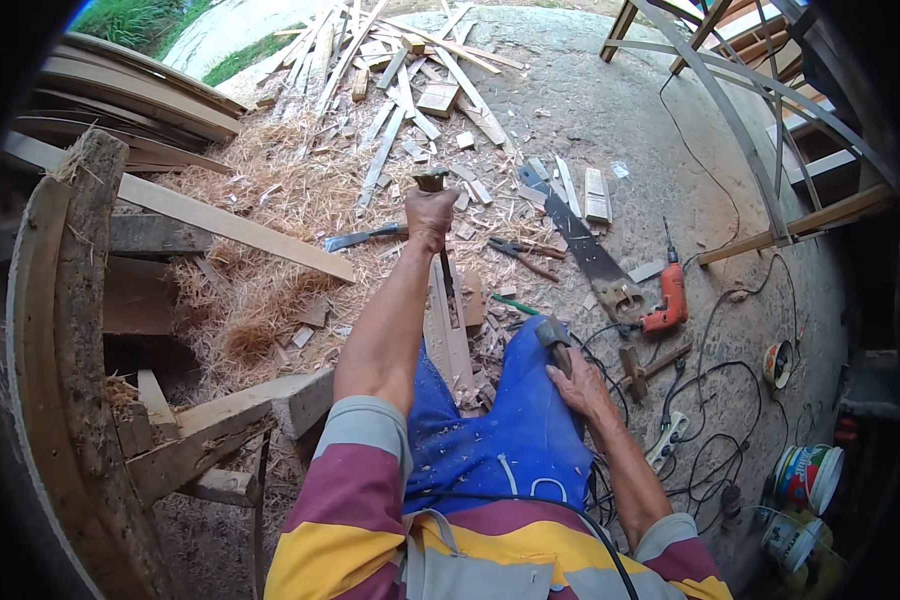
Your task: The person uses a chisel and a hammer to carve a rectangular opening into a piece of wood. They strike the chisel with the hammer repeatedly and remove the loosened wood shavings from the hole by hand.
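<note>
My left hand is closed around the handle of a chisel, held upright with its dark shaft pointing down. Below it, a length of wood with a long slot lies between my legs. Whether the chisel's tip touches the wood I cannot tell. My right hand grips a hammer by its handle, the metal head resting on or just over my right knee. Beside my left wrist lies a flat-bladed tool. Pincers and a green pencil-like stick lie beyond the right knee.
A handsaw, a red drill and another hammer lie on the right. Tangled cables and a power strip spread near buckets. Wood offcuts and shavings cover the ground; a timber frame stands left.
</note>
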A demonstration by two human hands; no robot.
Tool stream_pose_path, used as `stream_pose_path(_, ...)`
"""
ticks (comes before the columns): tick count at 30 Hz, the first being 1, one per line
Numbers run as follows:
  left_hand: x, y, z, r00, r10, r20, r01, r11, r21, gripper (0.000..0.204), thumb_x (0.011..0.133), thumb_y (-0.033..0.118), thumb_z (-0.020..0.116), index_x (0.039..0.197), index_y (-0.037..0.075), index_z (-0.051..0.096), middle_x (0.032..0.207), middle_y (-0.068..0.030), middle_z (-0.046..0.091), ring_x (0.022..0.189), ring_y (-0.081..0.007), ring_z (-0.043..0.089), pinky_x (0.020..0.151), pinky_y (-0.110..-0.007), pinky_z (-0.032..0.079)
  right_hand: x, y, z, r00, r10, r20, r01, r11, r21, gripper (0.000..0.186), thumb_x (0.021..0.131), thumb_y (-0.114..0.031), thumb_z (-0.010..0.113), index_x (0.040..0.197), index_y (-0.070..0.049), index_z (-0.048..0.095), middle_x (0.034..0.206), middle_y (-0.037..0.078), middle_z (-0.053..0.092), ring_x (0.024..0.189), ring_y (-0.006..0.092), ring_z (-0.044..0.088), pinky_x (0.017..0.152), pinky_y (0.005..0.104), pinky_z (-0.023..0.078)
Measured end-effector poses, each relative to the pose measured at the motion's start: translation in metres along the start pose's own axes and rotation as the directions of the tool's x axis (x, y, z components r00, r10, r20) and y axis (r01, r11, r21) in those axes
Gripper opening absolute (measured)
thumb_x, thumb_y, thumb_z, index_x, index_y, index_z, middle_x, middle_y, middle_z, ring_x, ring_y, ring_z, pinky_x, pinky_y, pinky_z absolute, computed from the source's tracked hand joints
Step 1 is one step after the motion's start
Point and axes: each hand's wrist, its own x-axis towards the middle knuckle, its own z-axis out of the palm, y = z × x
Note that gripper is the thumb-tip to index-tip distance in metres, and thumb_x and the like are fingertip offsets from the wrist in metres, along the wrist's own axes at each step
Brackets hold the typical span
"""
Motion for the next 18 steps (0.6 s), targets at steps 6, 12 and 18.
stream_pose_path(6,-0.049,0.009,-0.004,0.861,0.506,0.044,-0.504,0.862,-0.047,0.024,0.087,0.004,0.074,0.068,0.010,0.060,0.056,0.0020,0.057,0.044,-0.0060,0.052,0.039,-0.022,0.038,0.001,0.006,-0.001,0.999,0.011,-0.045,-0.009,0.999,0.041,0.055,0.089,-0.041,0.065,0.128,-0.003,0.054,0.100,0.033,0.067,0.098,0.0496,0.065,0.085,0.0527,0.051)
stream_pose_path(12,-0.035,-0.004,-0.004,0.918,0.395,0.045,-0.392,0.918,-0.056,0.026,0.087,0.007,0.074,0.066,0.010,0.059,0.054,0.0032,0.055,0.042,-0.0054,0.047,0.039,-0.025,0.035,0.003,0.003,0.003,0.999,-0.022,-0.034,0.023,1.000,0.018,0.055,0.090,-0.041,0.065,0.126,-0.002,0.054,0.099,0.032,0.067,0.097,0.0496,0.065,0.083,0.0529,0.051)
stream_pose_path(18,-0.033,-0.003,0.006,0.919,0.388,0.076,-0.392,0.919,0.048,0.025,0.084,0.009,0.076,0.065,0.009,0.059,0.058,0.0030,0.056,0.051,-0.0057,0.049,0.047,-0.026,0.040,0.001,-0.001,-0.001,0.999,-0.022,-0.033,0.022,1.000,0.010,0.056,0.089,-0.042,0.066,0.128,-0.004,0.054,0.099,0.032,0.068,0.096,0.0492,0.066,0.083,0.0520,0.052)
